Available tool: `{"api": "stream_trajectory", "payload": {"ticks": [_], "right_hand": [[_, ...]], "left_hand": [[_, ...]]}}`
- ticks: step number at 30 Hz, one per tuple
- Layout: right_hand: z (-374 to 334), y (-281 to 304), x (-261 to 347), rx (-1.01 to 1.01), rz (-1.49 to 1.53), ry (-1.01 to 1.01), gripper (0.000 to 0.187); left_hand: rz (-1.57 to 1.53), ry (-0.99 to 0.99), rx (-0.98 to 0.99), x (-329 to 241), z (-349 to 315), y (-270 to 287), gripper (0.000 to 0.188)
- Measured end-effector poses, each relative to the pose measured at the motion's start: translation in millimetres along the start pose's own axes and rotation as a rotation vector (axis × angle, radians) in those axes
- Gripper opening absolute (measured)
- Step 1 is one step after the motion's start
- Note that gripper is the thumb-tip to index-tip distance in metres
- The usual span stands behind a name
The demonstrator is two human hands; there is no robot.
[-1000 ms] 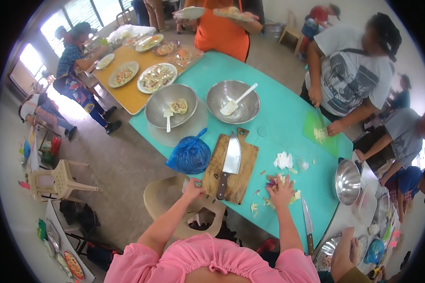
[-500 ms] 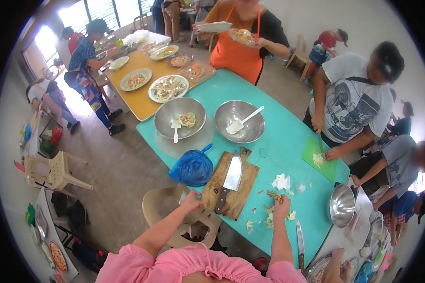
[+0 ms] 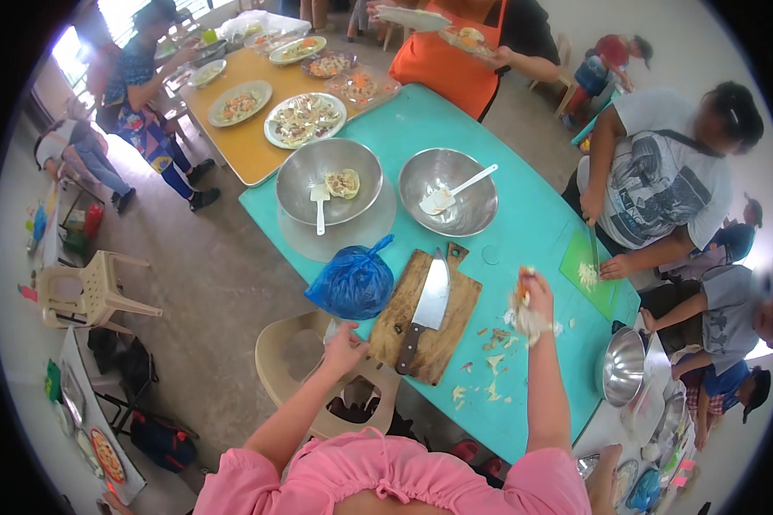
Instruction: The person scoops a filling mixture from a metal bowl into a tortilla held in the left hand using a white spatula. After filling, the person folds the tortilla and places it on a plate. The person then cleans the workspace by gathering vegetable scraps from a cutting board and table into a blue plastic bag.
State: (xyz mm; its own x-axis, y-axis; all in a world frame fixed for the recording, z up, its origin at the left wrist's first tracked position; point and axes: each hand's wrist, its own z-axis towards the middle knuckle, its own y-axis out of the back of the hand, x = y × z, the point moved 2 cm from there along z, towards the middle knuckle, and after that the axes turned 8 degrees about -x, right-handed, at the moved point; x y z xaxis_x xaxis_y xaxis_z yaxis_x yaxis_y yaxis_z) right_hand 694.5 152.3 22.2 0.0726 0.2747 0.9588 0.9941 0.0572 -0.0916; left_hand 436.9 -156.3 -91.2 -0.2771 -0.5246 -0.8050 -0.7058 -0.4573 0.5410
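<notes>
My right hand (image 3: 537, 296) is raised over the teal table (image 3: 365, 112), closed on food scraps (image 3: 521, 292), orange and pale, partly smeared by motion. Below it, pale and brown peelings (image 3: 493, 365) lie scattered on the tabletop. My left hand (image 3: 343, 350) is at the table's near edge with its fingers apart, beside the wooden cutting board (image 3: 451, 335). A broad kitchen knife (image 3: 432, 296) with a dark handle lies across that board. The tied blue plastic bag (image 3: 352, 279) sits just beyond my left hand.
Two steel bowls (image 3: 296, 184) (image 3: 481, 210) with white spatulas stand farther back; one holds a pale filled food piece (image 3: 343, 183). Filled plates (image 3: 305, 120) cover the yellow table. A person at right cuts on a green board (image 3: 584, 279). A plastic chair (image 3: 296, 369) is at the near edge.
My right hand has gathered scraps and lifted them up and away from me. My left hand has shifted slightly along the edge. The knife beside my right forearm is no longer visible.
</notes>
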Motion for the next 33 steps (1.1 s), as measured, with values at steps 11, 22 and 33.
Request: {"api": "stream_trajectory", "payload": {"ticks": [11, 22, 33], "right_hand": [[162, -201, -11, 0.018, -0.254, 0.459, 0.031], [157, -218, -9, 0.099, -0.841, 0.700, 0.018], [11, 35, -48, -0.191, -0.757, 0.850, 0.025]], "left_hand": [[-0.210, 0.177, -0.062, -34, -22, 47, 0.052], [-0.279, 0.141, -0.106, -54, -25, 58, 0.046], [-0.287, -0.142, 0.235, -127, -24, -6, 0.041]]}}
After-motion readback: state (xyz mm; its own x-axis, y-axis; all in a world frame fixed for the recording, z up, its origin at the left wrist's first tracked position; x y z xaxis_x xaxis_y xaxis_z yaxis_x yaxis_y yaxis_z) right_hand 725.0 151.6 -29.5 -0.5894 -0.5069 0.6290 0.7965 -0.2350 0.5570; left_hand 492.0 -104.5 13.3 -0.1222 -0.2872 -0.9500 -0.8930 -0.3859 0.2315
